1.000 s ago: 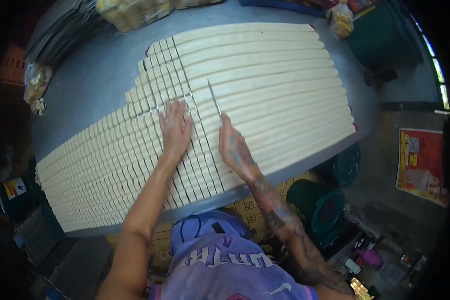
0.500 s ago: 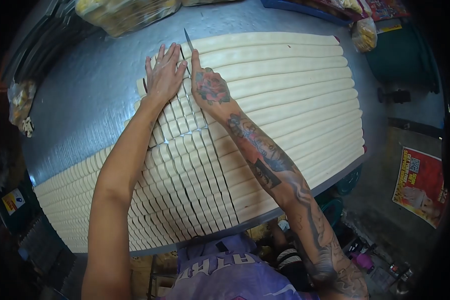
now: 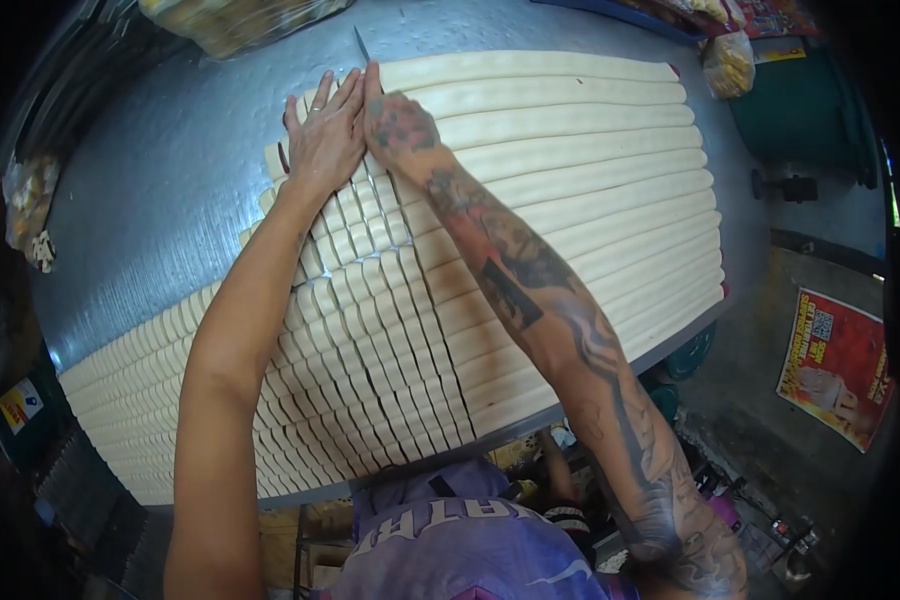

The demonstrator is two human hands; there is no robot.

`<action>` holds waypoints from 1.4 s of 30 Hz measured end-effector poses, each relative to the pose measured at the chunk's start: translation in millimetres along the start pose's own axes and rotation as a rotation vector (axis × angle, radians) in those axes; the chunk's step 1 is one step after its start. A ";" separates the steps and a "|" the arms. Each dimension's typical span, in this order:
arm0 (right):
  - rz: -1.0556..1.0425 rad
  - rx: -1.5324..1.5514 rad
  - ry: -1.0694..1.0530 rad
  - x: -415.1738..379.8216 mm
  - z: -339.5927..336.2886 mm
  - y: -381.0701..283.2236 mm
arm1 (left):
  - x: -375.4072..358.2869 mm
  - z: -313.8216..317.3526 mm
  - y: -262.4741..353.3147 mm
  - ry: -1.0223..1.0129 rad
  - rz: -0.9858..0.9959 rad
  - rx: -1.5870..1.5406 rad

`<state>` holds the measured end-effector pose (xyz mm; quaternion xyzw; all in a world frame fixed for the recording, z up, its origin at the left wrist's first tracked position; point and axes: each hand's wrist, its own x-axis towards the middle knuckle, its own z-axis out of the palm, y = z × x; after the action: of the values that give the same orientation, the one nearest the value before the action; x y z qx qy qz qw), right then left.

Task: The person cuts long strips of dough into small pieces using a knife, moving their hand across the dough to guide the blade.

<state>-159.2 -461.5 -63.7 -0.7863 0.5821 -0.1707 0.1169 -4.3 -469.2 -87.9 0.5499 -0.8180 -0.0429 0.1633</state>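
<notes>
Long pale dough rolls [image 3: 570,155] lie side by side across the metal table. To their left, cut dough pieces [image 3: 370,310] stand in close rows with thin dark gaps between them. My right hand [image 3: 402,130] grips a knife [image 3: 361,43], index finger stretched along it toward the tip, over the far rolls. The knife's handle is hidden in the hand. My left hand [image 3: 327,140] lies flat on the cut pieces just left of the knife, fingers spread and pointing away from me.
Plastic-wrapped yellowish food [image 3: 235,22] sits at the table's far edge. A small bag [image 3: 728,65] hangs at the far right corner, and another bag [image 3: 30,200] is at the left edge. A red poster [image 3: 835,370] is at the lower right.
My right hand and the knife have moved slightly farther away and left. My left hand has shifted a little the same way, still flat on the dough. The camera view has shifted slightly.
</notes>
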 end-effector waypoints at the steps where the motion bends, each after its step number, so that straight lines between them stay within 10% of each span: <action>1: -0.038 -0.049 0.030 -18.0 0.1 -1.0 | 0.6 -0.7 0.0 -0.003 -0.007 -0.016; 8: 0.163 0.078 -0.242 -155.4 -48.3 -38.5 | -11.8 -7.2 11.2 0.011 -0.045 -0.042; 17: -0.019 0.017 0.120 -230.8 -5.5 -23.8 | -114.7 -15.7 83.6 -0.067 0.025 0.027; 22: 0.205 0.008 -0.235 -309.1 -60.1 -61.4 | -132.5 -24.3 96.9 -0.019 -0.089 -0.086; 42: 0.276 0.140 -0.217 -486.1 -80.8 -94.6 | -339.6 -40.1 226.0 -0.140 0.031 -0.073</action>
<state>-237.3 32.1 -17.9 -0.7027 0.6552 -0.1072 0.2557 -75.7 -66.1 -68.4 0.5266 -0.8336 -0.1085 0.1265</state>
